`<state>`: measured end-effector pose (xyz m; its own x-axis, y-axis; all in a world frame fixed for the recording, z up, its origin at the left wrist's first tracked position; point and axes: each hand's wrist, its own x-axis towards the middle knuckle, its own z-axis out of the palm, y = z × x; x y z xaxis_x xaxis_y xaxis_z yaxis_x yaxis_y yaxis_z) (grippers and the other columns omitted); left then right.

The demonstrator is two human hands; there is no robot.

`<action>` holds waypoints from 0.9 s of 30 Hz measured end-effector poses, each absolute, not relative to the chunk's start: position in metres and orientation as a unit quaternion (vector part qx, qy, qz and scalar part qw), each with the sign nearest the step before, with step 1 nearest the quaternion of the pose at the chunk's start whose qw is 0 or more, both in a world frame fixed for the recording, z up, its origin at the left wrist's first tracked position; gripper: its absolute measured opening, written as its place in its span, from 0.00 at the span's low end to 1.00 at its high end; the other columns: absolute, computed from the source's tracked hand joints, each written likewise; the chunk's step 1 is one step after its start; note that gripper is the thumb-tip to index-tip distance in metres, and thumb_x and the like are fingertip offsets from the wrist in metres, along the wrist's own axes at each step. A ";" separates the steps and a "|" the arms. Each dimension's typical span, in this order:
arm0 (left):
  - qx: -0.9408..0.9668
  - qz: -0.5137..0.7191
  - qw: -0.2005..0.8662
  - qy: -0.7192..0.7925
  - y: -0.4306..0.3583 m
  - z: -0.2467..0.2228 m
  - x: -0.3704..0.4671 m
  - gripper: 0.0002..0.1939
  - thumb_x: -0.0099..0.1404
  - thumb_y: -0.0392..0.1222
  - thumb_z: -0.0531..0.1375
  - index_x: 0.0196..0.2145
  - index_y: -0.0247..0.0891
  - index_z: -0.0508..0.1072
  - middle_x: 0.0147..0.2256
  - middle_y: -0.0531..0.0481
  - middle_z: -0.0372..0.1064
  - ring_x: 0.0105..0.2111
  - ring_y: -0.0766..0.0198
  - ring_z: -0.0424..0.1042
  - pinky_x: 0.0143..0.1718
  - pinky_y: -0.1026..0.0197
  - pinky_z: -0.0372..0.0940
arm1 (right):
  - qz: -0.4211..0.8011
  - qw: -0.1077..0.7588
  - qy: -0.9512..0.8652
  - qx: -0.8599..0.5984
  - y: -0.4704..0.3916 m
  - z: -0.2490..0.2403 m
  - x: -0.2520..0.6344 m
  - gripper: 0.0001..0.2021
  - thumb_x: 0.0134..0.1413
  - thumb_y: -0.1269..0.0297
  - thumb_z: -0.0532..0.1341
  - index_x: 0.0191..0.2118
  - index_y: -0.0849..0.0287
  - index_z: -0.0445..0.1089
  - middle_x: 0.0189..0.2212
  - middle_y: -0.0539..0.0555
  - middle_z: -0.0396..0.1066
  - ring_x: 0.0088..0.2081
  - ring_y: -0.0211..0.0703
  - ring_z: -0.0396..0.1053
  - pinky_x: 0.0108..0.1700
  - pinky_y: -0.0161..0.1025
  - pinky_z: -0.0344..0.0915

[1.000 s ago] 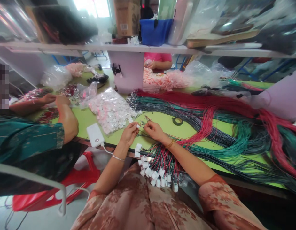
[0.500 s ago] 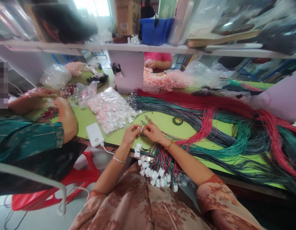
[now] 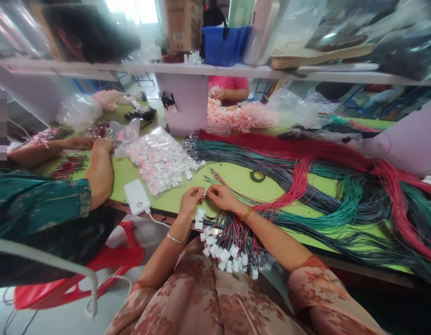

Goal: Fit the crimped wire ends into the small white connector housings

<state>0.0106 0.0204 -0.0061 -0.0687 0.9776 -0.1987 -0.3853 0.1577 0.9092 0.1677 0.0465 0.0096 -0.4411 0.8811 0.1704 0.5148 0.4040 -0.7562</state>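
Note:
My left hand (image 3: 191,201) is closed in a pinch on a small white connector (image 3: 204,191), mostly covered by the fingertips. Right beside it, the fingertips of my right hand (image 3: 221,197) are pressed together on a thin wire, its end hidden at the connector. Loose wire ends (image 3: 213,176) lie on the table just beyond my hands. Below my right wrist, a bunch of red, green and black wires with white connectors (image 3: 224,254) hangs over the table edge towards my lap.
A bag of white connectors (image 3: 159,160), a white power bank (image 3: 137,197) with a cable and a roll of black tape (image 3: 257,176) lie on the green table. Long wire bundles (image 3: 281,149) stretch right. At left, a co-worker's arms (image 3: 102,167) reach over red parts.
My hands stay together at nearly the same place, the left wrist slightly turned. The co-worker's hands at left have moved apart and farther over the table.

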 end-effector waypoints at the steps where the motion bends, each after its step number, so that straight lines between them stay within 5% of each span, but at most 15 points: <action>1: 0.314 0.561 0.607 0.466 0.021 -0.005 0.008 0.19 0.42 0.46 0.73 0.29 0.33 0.75 0.23 0.53 0.68 0.21 0.72 0.64 0.25 0.66 0.57 | 0.318 0.277 -0.788 -0.448 0.052 0.010 0.172 0.12 0.60 0.62 0.54 0.29 0.61 0.68 0.24 0.49 0.68 0.26 0.35 0.61 0.30 0.32 0.55; 12: 0.337 0.510 0.642 0.462 0.030 0.000 -0.007 0.18 0.42 0.45 0.73 0.30 0.34 0.77 0.25 0.51 0.70 0.23 0.71 0.64 0.26 0.66 0.58 | 0.090 0.040 -0.805 -0.585 0.077 0.013 0.188 0.13 0.63 0.65 0.49 0.46 0.63 0.67 0.43 0.63 0.71 0.39 0.48 0.70 0.38 0.38 0.59; 27: 0.317 0.517 0.665 0.437 0.028 0.000 0.000 0.18 0.43 0.44 0.73 0.31 0.34 0.77 0.29 0.49 0.72 0.26 0.71 0.66 0.28 0.66 0.60 | 0.092 0.049 -0.794 -0.599 0.083 0.015 0.186 0.14 0.66 0.64 0.46 0.46 0.63 0.65 0.42 0.63 0.73 0.40 0.49 0.71 0.37 0.38 0.57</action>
